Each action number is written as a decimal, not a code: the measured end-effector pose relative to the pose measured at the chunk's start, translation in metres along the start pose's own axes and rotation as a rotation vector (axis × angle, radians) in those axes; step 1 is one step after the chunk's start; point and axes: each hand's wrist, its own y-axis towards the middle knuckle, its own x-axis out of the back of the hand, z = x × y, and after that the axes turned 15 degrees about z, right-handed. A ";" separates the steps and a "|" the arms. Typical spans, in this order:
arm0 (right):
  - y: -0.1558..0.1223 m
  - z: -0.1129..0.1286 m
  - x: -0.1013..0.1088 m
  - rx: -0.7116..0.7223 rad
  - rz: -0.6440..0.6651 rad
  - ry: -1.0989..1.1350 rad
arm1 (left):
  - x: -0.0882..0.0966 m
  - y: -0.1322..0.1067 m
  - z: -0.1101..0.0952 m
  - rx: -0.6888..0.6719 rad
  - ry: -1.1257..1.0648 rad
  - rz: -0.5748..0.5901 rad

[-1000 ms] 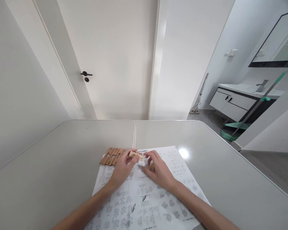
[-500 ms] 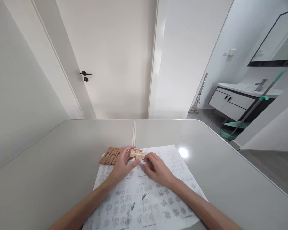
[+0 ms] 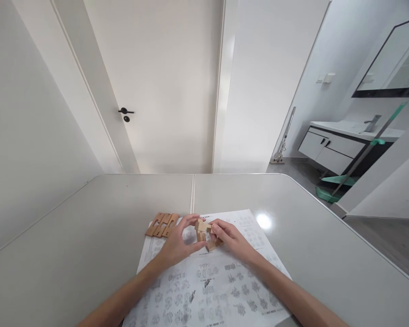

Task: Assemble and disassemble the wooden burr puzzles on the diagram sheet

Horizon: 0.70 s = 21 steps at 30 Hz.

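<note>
My left hand [image 3: 177, 243] and my right hand [image 3: 230, 238] meet over a printed instruction sheet [image 3: 211, 277] on the grey table [image 3: 88, 245]. Between their fingertips they pinch notched wooden puzzle pieces [image 3: 203, 231], light in colour and crossed against each other. My left thumb and fingers curl round the left side of the pieces, my right fingers close on the right side. Several more notched wooden pieces [image 3: 162, 224] lie side by side on the table just left of my left hand, at the sheet's top left corner.
A seam [image 3: 192, 193] runs down the middle of the table. Behind it stands a white door with a black handle [image 3: 125, 111]. At the right an open bathroom shows a vanity [image 3: 330, 147] and a green mop [image 3: 330, 184].
Both hands drew closer together and nearer to me. The single piece held flat by my left hand is now joined crosswise with a second piece gripped by my right hand.
</note>
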 end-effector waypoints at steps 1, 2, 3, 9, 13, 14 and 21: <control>0.000 0.002 0.001 0.001 -0.028 0.023 | 0.000 0.000 0.002 0.001 0.036 -0.012; 0.001 0.002 0.002 0.000 -0.067 0.037 | 0.001 0.000 0.004 0.005 0.070 -0.018; 0.001 0.002 0.003 -0.006 -0.116 0.047 | 0.000 0.000 0.006 0.012 0.101 -0.019; 0.007 -0.014 0.011 -0.059 -0.287 0.175 | -0.002 -0.002 0.008 0.045 0.214 0.100; 0.006 -0.017 0.023 -0.076 -0.246 0.076 | -0.001 -0.002 0.005 -0.033 0.300 0.176; 0.005 -0.016 0.026 -0.085 -0.214 -0.015 | -0.001 -0.002 0.004 -0.048 0.316 0.192; -0.002 -0.017 0.045 -0.193 0.079 -0.331 | 0.000 -0.003 0.002 -0.062 0.370 0.254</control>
